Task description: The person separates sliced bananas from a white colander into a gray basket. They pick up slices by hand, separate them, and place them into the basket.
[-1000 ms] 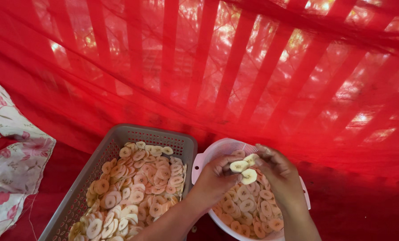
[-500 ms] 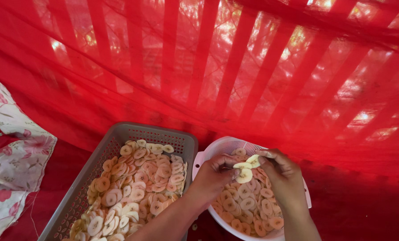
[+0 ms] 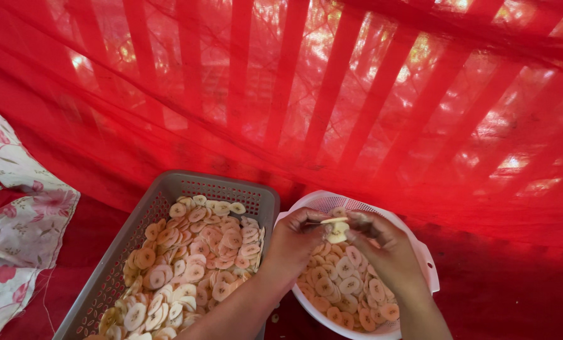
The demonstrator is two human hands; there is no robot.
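My left hand [image 3: 297,242] and my right hand [image 3: 382,249] meet over a round white colander [image 3: 357,204] that holds many pale round fruit slices [image 3: 347,286]. Both hands pinch a few stuck-together slices [image 3: 336,230] between their fingertips, just above the pile. To the left stands a grey rectangular perforated basket [image 3: 168,189], filled with more of the same slices [image 3: 193,264]. My left forearm crosses the basket's right edge.
Red mesh netting [image 3: 307,94] covers the whole background, with slanted bars showing through it. The ground under the containers is red. A white cloth with pink flowers [image 3: 17,233] lies at the left edge.
The hands have stayed over the colander, still working the same small clump of slices; the fingers have drawn closer together around it. The view has shifted slightly.
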